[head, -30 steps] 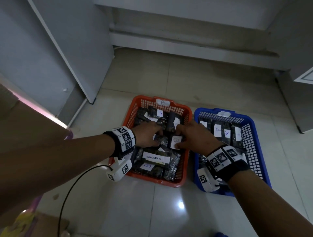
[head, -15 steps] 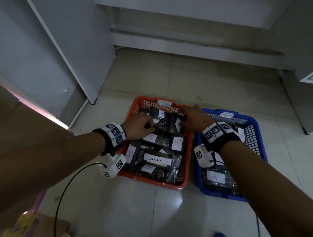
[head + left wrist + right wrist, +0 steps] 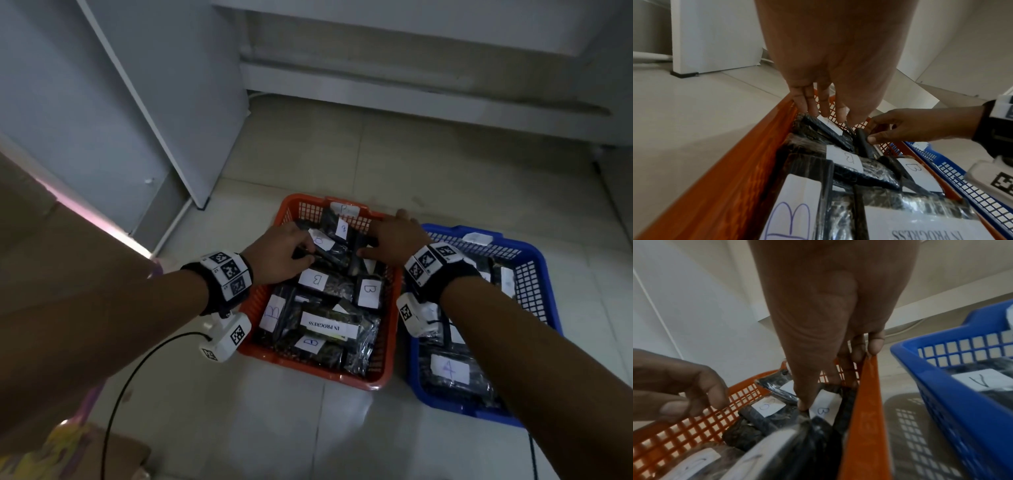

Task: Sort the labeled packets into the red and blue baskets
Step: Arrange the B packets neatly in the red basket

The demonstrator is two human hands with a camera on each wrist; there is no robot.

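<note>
Packets: black, white-labelled (image 3: 368,291), mostly marked B, lying in red basket (image 3: 291,212) under both grips.
Left grip (image 3: 281,253): fingers curled, pinching one far-end packet (image 3: 826,129).
Right grip (image 3: 394,240): thumb and fingers nipping an upright packet (image 3: 864,142).
Blue basket (image 3: 534,253): beside right grip, holds A packets.
Advice: read label before lifting.
Change: both grips have moved to far end.

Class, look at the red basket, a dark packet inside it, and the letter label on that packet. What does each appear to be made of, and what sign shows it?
Red basket: likely moulded plastic, with a smooth rim and a grid of holes in its walls.
Dark packet: seemingly thin clear plastic film over dark contents, since it crinkles and glints.
Letter label: probably matt white paper with a pen-drawn B.
</note>
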